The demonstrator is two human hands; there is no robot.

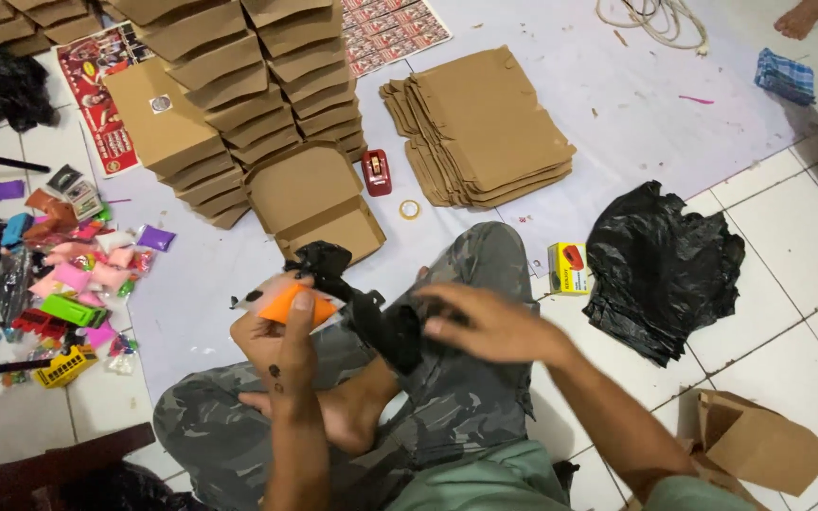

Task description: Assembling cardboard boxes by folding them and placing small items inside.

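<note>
The orange packet (297, 305) sits above the lap, pinched by the left hand (276, 333). The right hand (485, 324) fingers, spread, grip a black bag (371, 312) beside it. Open floor lies right of them.

Bright, even light (hands motion-blurred)

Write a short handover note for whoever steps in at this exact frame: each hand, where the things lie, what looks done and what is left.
Left hand: grips an orange-and-white packet above the lap.
Right hand: fingers on the black plastic bag that wraps the packet; it is blurred, so the exact grip is unclear.
Around: folded brown boxes stacked in rows ahead, flat cardboard blanks to their right, red tape dispenser and tape roll between them, spare black bags on the tiles, small colourful packets on the left.
Done: many boxes folded. Left: packet only partly in the bag.
</note>
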